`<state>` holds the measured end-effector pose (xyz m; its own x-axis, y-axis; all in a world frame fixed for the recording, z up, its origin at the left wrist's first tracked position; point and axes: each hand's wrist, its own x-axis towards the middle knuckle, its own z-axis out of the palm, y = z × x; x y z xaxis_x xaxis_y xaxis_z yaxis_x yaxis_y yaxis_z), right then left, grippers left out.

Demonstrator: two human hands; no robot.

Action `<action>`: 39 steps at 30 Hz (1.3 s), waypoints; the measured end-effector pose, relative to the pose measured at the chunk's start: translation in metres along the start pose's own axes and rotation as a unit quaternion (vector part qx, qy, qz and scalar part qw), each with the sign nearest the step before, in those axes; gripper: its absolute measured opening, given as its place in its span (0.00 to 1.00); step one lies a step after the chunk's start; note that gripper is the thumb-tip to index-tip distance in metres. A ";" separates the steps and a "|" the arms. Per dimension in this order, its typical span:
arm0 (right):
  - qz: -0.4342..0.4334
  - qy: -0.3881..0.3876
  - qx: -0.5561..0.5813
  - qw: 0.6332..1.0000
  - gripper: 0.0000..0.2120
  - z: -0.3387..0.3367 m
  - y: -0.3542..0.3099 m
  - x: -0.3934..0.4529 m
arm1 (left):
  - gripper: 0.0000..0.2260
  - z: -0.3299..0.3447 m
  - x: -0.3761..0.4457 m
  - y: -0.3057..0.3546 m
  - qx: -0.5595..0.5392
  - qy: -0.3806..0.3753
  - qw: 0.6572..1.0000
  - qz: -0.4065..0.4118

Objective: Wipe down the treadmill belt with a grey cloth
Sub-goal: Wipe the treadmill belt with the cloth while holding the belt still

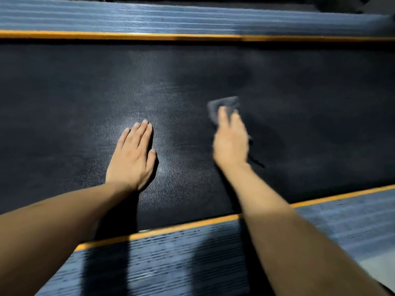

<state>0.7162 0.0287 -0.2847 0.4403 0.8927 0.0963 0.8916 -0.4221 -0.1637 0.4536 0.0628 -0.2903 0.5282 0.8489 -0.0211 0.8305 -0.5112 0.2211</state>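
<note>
The black textured treadmill belt (pixel 299 92) runs across the whole view. My right hand (pixel 232 144) presses a small grey cloth (pixel 224 104) onto the belt right of centre; the cloth sticks out past my fingertips and the hand is blurred. My left hand (pixel 133 155) lies flat, palm down on the belt left of centre, its fingers straight and close together, holding nothing. A pale sheen of light shows on the belt around my left hand.
Ribbed grey-blue side rails with orange edge strips border the belt: the far rail (pixel 149 18) along the top, the near rail (pixel 171 259) under my forearms. The far orange strip (pixel 128 35) and near orange strip (pixel 171 228) mark the belt's edges.
</note>
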 end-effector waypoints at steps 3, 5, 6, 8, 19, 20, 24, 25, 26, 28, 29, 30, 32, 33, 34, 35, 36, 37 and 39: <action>0.003 -0.048 -0.038 0.998 0.32 -0.027 0.073 0.009 | 0.29 -0.002 -0.001 0.001 -0.002 0.003 1.000 0.000; -0.035 -0.085 -0.052 0.994 0.29 -0.042 0.093 0.018 | 0.29 -0.005 -0.001 0.004 -0.001 0.001 1.000 -0.004; -0.046 -0.108 -0.063 0.991 0.28 -0.046 0.097 0.023 | 0.29 -0.006 0.000 0.005 0.000 -0.002 1.000 -0.007; -0.056 -0.151 -0.089 0.983 0.28 -0.050 0.100 0.032 | 0.29 -0.007 -0.001 0.007 0.005 -0.006 1.000 -0.011; -0.079 -0.069 0.084 0.991 0.26 -0.030 0.118 0.016 | 0.34 -0.036 -0.045 0.034 0.086 -0.172 0.976 -0.101; -0.077 -0.047 0.086 0.992 0.26 -0.027 0.115 0.015 | 0.36 -0.046 -0.046 0.025 0.083 -0.221 0.967 -0.097; -0.016 -0.038 0.099 0.994 0.25 -0.024 0.082 0.000 | 0.44 -0.062 -0.055 0.007 0.079 -0.303 0.946 -0.085; -0.022 -0.040 0.098 0.994 0.25 -0.026 0.064 -0.010 | 0.44 -0.061 -0.059 0.007 0.076 -0.299 0.948 -0.083; -0.044 -0.038 0.097 0.994 0.26 -0.027 0.044 -0.021 | 0.44 -0.059 -0.063 0.007 0.076 -0.291 0.951 -0.078; -0.110 -0.059 0.101 0.987 0.29 -0.022 0.000 -0.040 | 0.46 -0.053 -0.067 0.004 0.078 -0.265 0.959 -0.060; -0.139 -0.082 0.099 0.982 0.30 -0.016 -0.025 -0.048 | 0.47 -0.052 -0.070 -0.002 0.070 -0.248 0.965 -0.052; -0.147 -0.092 0.106 0.979 0.30 -0.009 -0.050 -0.053 | 0.49 -0.050 -0.073 -0.006 0.056 -0.228 0.971 -0.044; -0.138 -0.094 0.148 0.975 0.32 -0.001 -0.094 -0.057 | 0.51 -0.044 -0.076 -0.013 0.041 -0.199 0.978 -0.035; -0.149 -0.093 0.155 0.972 0.33 0.002 -0.109 -0.061 | 0.50 -0.039 -0.077 -0.015 0.036 -0.190 0.980 -0.035; -0.177 -0.087 0.140 0.970 0.33 0.005 -0.119 -0.065 | 0.49 -0.036 -0.077 -0.016 0.033 -0.181 0.982 -0.036; -0.207 -0.090 0.129 0.966 0.32 0.004 -0.122 -0.069 | 0.48 -0.033 -0.076 -0.017 0.030 -0.175 0.984 -0.035; -0.228 -0.096 0.127 0.960 0.31 0.006 -0.120 -0.068 | 0.47 -0.034 -0.076 -0.017 0.027 -0.174 0.984 -0.031; -0.236 -0.091 0.124 0.960 0.31 0.006 -0.113 -0.066 | 0.47 -0.035 -0.076 -0.018 0.027 -0.179 0.983 -0.032; -0.172 -0.063 0.110 0.977 0.29 0.005 -0.079 -0.066 | 0.46 -0.039 -0.074 -0.016 0.013 -0.193 0.981 -0.034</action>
<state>0.6163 0.0043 -0.2828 0.0903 0.9939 0.0629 0.9344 -0.0627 -0.3507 0.3944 0.0133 -0.2541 0.4949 0.7700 -0.4027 0.8677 -0.4629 0.1813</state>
